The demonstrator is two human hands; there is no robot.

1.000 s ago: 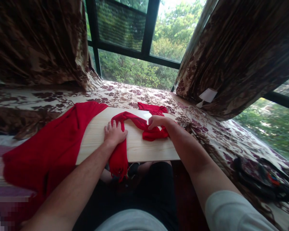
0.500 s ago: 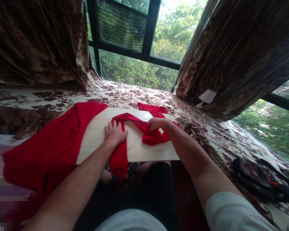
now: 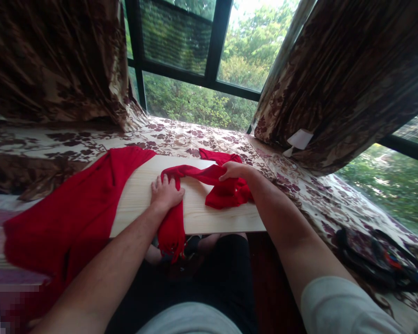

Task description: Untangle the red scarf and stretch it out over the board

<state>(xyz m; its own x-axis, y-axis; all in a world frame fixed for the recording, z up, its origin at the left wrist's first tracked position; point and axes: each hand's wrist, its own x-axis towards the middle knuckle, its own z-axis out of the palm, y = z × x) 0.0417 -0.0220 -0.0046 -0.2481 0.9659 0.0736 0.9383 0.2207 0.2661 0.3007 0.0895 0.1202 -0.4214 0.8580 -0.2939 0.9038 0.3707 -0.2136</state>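
Note:
A red fringed scarf lies across a pale wooden board, its tasselled end hanging over the near edge. My left hand rests flat on the scarf at a bend, fingers stretched out and pressing it to the board. With thumb and fingers closed, my right hand grips the scarf further right; part of the cloth is hidden behind that hand and forearm. Between the hands the scarf runs in a loose, twisted strip. More red cloth lies bunched under and beyond my right hand.
A large red garment or cloth drapes over the board's left end. Floral fabric covers the window ledge behind. A small white lamp stands at the back right, and a dark bag lies on the right.
My right hand has moved slightly away and to the right, drawing the scarf strip straighter. My left hand stays in place on the scarf.

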